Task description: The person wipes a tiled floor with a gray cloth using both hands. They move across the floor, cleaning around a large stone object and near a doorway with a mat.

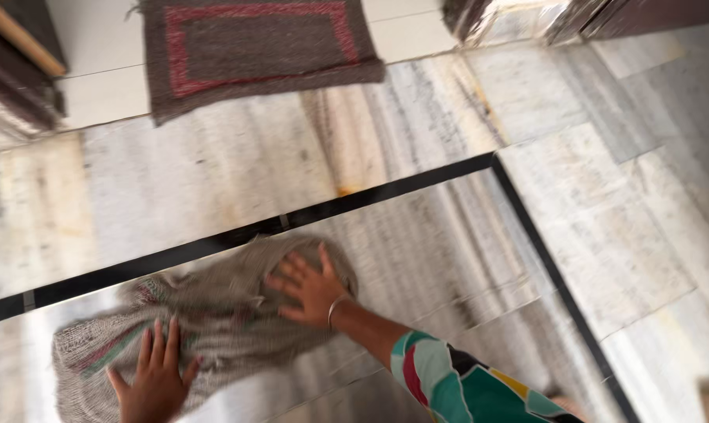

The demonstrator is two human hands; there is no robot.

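Pressing flat with fingers spread, the left hand (155, 381) and right hand (311, 288) both rest on a crumpled burlap cloth (213, 321) lying on the marble floor (213, 168); streaks show beside it, while the floor toward the doormat (256, 43) looks dry, seemingly unwiped.

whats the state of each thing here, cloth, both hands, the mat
floor cloth: crumpled, spread flat on the marble floor, pressed under both hands
left hand: open, palm down on the cloth's near end
right hand: open, fingers spread, palm down on the cloth's far end
bracelet: worn on the right wrist
mat: lying flat on the floor, apart from the cloth, untouched
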